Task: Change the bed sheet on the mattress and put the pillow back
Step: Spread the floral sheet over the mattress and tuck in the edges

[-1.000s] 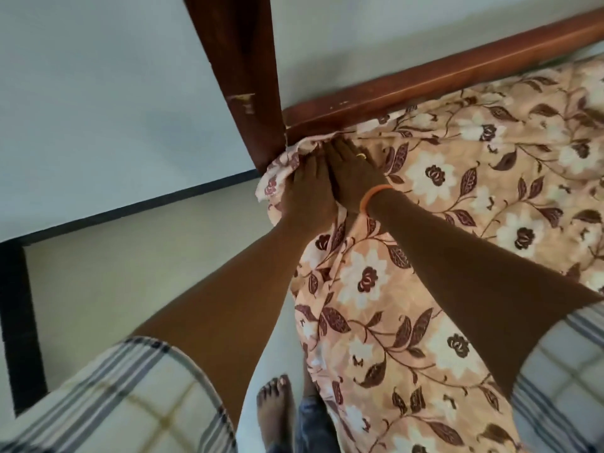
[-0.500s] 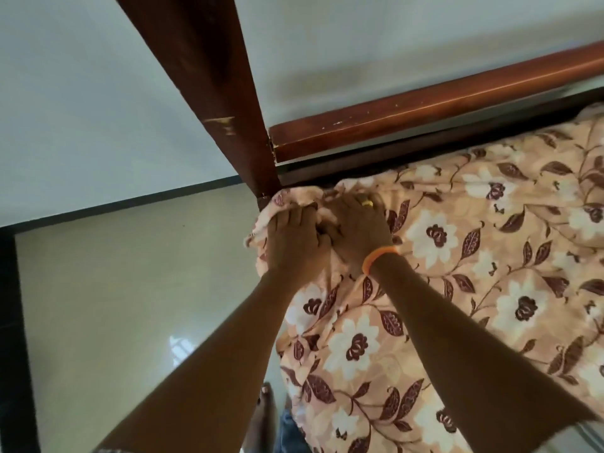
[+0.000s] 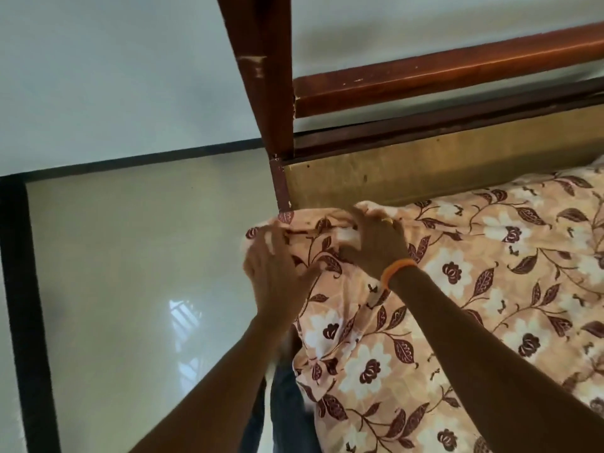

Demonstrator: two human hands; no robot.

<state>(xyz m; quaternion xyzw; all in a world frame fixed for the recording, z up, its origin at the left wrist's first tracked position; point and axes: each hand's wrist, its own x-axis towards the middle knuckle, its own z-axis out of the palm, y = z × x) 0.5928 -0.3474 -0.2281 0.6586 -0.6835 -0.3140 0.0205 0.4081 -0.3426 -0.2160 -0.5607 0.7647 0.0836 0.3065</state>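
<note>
Tucking the sheet (image 3: 457,305) corner: right hand (image 3: 379,243) pinches bunched fabric, left hand (image 3: 277,266) grips the fold beside it. Corner sits at 12 o'clock from both hands, just under the bedpost (image 3: 281,188); right hand nearer.

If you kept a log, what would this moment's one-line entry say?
step: fitting sheet corner | left hand: on floral sheet | right hand: gripping bunched corner | place: by bedpost | pillow: not in view
</note>
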